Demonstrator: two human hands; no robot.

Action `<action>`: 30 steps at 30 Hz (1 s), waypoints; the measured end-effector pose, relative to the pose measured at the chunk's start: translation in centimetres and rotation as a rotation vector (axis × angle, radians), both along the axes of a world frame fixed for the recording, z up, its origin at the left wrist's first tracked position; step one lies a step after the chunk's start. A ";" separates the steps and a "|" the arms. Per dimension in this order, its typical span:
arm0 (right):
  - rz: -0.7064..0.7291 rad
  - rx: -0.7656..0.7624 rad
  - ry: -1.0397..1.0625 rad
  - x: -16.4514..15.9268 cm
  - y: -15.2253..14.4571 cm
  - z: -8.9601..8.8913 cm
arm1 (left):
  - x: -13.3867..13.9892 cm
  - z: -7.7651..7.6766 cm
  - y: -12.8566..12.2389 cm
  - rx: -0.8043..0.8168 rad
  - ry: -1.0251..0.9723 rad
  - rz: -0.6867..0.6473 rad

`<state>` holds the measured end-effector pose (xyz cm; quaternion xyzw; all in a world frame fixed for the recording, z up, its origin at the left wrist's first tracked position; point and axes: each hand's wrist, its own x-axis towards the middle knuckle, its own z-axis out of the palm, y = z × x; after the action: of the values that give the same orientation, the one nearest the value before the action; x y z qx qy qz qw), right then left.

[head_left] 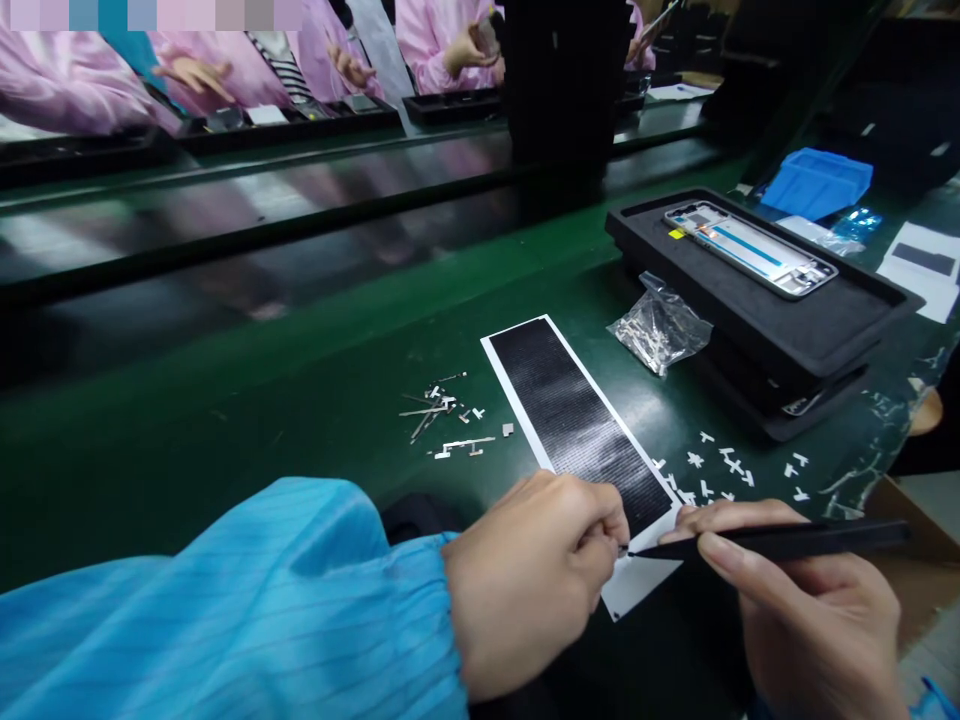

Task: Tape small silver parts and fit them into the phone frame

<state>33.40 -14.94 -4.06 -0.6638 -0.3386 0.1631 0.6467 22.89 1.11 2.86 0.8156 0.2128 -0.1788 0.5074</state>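
Observation:
My right hand holds a pair of black tweezers, their tip pointing left. That tip meets the fingers of my left hand, which is closed in a pinch; what it grips is too small and hidden to name. Both hands are over the near end of a white-edged sheet covered with a black textured strip. Small white T-shaped pieces lie scattered right of the sheet. To its left is a loose group of thin metal and white bits.
A clear plastic bag of small metal parts lies beside stacked black trays. The top tray bears a phone frame. Behind are a blue bin and white papers. People in pink sleeves sit across the green bench.

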 end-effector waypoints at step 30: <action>-0.025 -0.008 0.054 -0.3 0.1 -0.2 | 0.5 0.3 0.1 0.035 0.097 -0.029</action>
<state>33.11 -14.81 -4.21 -0.6658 -0.3121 0.1743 0.6549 23.35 1.18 3.11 0.8178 0.2283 -0.2218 0.4794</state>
